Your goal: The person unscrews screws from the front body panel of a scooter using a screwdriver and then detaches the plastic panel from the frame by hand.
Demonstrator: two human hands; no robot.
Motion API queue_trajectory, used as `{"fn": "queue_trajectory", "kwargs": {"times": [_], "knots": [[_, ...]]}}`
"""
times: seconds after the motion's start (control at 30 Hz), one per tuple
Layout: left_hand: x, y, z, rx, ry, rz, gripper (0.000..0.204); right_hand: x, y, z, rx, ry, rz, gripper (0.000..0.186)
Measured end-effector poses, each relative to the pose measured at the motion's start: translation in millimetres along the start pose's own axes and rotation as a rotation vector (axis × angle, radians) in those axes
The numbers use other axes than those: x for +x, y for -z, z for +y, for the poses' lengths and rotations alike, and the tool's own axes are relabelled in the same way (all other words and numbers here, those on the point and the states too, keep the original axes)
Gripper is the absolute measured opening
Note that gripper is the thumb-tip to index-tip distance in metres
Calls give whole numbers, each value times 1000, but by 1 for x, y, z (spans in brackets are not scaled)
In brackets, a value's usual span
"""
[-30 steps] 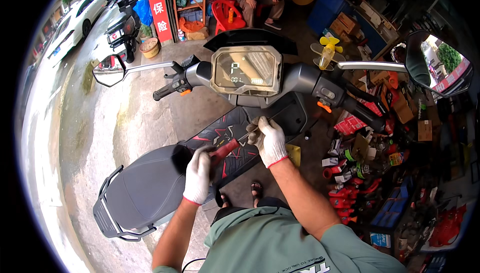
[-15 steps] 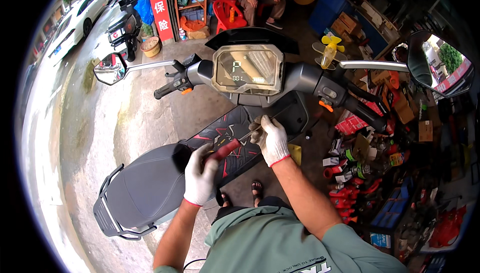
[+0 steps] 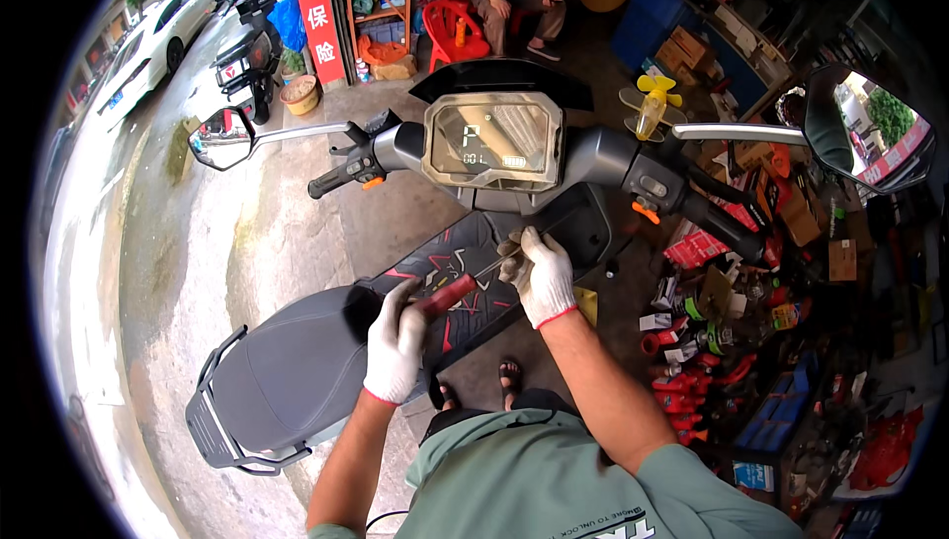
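My left hand (image 3: 395,341), in a white glove with red cuff, is closed round the red handle (image 3: 450,294) of a tool that looks like a screwdriver. My right hand (image 3: 536,272), gloved alike with dirty fingertips, is closed on its thin metal shaft (image 3: 488,269). Both hands are over the scooter's black footboard (image 3: 415,267) with red-lined patterns, just below the handlebar. The dark grey seat (image 3: 277,371) lies to the left. The scooter's lit display (image 3: 491,143) sits above my hands. The tool's tip is hard to make out.
A seated person (image 3: 499,5) is beside a red plastic chair (image 3: 445,35). Heaped boxes, parts and bottles (image 3: 712,341) crowd the right side. A small yellow fan (image 3: 652,104) is on the handlebar. A parked scooter (image 3: 242,64) and white car (image 3: 158,30) stand at the upper left.
My left hand's fingers shift slightly on the red handle, while my right hand stays nearly still on the shaft. The whole view has shifted very slightly.
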State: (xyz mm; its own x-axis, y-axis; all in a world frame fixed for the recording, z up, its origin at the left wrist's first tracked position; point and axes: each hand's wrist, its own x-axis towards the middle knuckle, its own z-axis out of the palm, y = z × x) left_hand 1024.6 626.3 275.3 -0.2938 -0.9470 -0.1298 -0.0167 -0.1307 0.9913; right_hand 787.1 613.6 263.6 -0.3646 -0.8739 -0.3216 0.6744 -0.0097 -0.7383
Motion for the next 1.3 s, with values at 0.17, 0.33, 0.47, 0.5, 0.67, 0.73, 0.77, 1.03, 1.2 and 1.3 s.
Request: {"fn": "queue_trajectory", "kwargs": {"times": [0.17,0.33,0.47,0.5,0.67,0.73,0.77,1.03,1.2,1.3], "knots": [[9,7,-9,53,-27,-29,41,3,3,1,-20,2,36,20],[1,-3,-19,279,-348,48,46,-1,2,-2,-46,19,40,21],[2,-4,-10,377,-445,58,48,4,4,-1,-36,27,64,21],[3,6,-12,16,-40,-14,46,3,4,0,-28,25,60,21],[2,-2,-11,423,-482,76,46,3,6,-3,-24,25,56,21],[2,-1,-20,322,-374,53,43,5,4,-3,-17,23,56,21],[2,1,-25,273,-318,43,42,5,3,-3,-13,21,55,21],[2,-8,12,585,-584,142,41,9,6,-5,-19,33,67,23],[12,4,3,-22,187,-155,28,10,9,-6,-35,34,104,24],[12,-8,20,397,-110,-108,27,10,11,-7,-50,49,97,24]]}}
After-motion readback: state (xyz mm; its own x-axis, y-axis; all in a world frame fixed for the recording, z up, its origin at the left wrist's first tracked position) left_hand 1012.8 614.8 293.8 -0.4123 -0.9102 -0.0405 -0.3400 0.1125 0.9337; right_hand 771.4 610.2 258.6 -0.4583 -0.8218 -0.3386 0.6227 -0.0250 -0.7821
